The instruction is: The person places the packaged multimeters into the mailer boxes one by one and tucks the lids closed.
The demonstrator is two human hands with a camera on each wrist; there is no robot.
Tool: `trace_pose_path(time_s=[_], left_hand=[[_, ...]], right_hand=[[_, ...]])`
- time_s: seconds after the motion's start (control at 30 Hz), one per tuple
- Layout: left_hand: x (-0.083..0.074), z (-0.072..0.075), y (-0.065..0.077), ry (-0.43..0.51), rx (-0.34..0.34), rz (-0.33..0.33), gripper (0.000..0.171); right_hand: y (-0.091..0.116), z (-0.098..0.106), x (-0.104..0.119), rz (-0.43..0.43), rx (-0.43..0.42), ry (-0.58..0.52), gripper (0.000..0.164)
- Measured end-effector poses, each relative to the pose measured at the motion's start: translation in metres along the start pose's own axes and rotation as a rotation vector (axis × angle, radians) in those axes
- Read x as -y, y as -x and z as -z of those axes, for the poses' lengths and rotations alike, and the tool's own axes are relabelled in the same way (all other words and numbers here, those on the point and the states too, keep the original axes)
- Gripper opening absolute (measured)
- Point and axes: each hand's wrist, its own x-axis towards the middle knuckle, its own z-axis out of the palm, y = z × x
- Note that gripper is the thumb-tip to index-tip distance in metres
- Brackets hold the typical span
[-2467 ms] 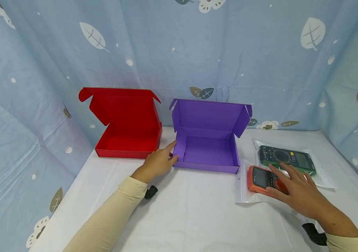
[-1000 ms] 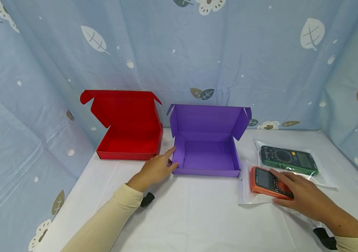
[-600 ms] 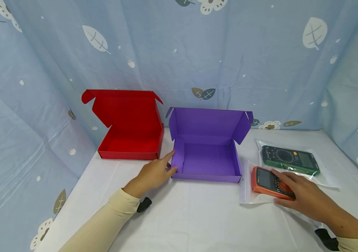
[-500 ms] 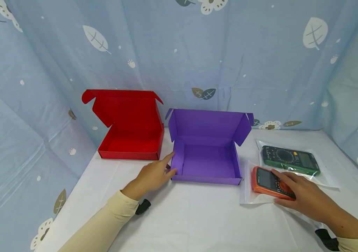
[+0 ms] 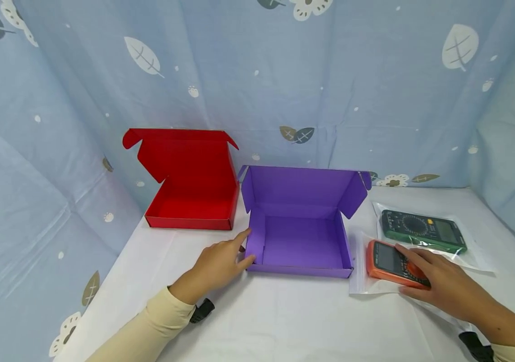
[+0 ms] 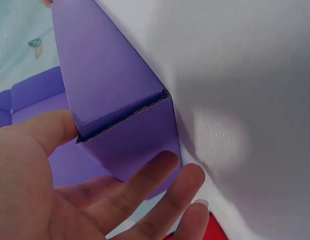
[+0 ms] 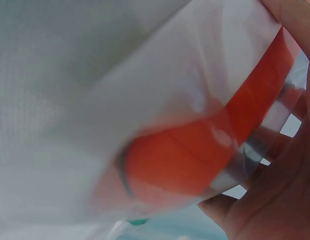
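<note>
A purple cardboard box (image 5: 300, 272) with its lid raised stands mid-table in the head view. At its front left corner is my left hand (image 5: 217, 264); the left wrist view has the thumb on the box's edge and the fingers along its side, gripping the corner. To the right, an orange multimeter (image 5: 386, 264) lies face up in a clear plastic bag (image 5: 358, 281). My right hand (image 5: 449, 289) holds it by its right end, fingers over the far side and thumb along the near side. The right wrist view shows the orange casing (image 7: 170, 157) through the bag.
A red cardboard box (image 5: 189, 222), lid up, stands behind and left of the purple one. Just behind the orange multimeter lies a green multimeter (image 5: 422, 229) in another clear bag. A blue patterned curtain (image 5: 257, 75) hangs behind the white table (image 5: 284, 317).
My left hand has drawn the purple box toward me, away from the curtain. My right hand has closed around the orange multimeter's right end, where earlier its fingers were spread over it.
</note>
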Motion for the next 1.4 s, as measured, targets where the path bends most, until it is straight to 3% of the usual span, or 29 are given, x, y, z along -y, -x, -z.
trace_pose_path(time_s=[0.5, 1.4], left_hand=[[-0.005, -0.001, 0.014, -0.041, -0.026, -0.033, 0.066], [0.005, -0.007, 0.014, -0.045, -0.017, -0.067, 0.068]], right_hand=[[-0.001, -0.002, -0.001, -0.022, 0.009, -0.013, 0.108], [-0.002, -0.005, -0.007, 0.013, 0.007, -0.037, 0.121]])
